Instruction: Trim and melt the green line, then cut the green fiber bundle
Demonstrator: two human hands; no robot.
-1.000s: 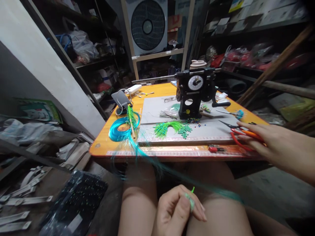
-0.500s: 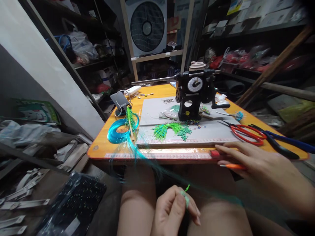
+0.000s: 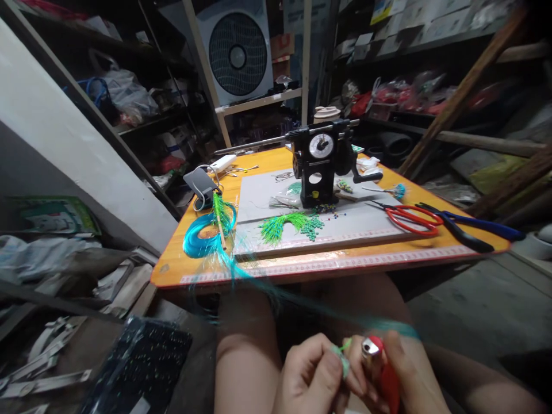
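Left hand (image 3: 317, 376) low over the lap, fingers pinched shut on a small green strand tip (image 3: 344, 349); right hand (image 3: 399, 374) just beside it, closed around a red lighter (image 3: 379, 362), metal head up, near the tip. Teal strands (image 3: 241, 270) trailing from orange table (image 3: 276, 161) edge toward hands; red scissors (image 3: 409, 218), blue pliers (image 3: 474, 230), black winding machine (image 3: 321, 164) on table, well apart.

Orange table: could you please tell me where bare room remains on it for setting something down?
The orange table is bare at its front-left corner, before the turquoise fibre coil, and along the grey mat between green beads and red-handled scissors. Around the black winding machine it is crowded.
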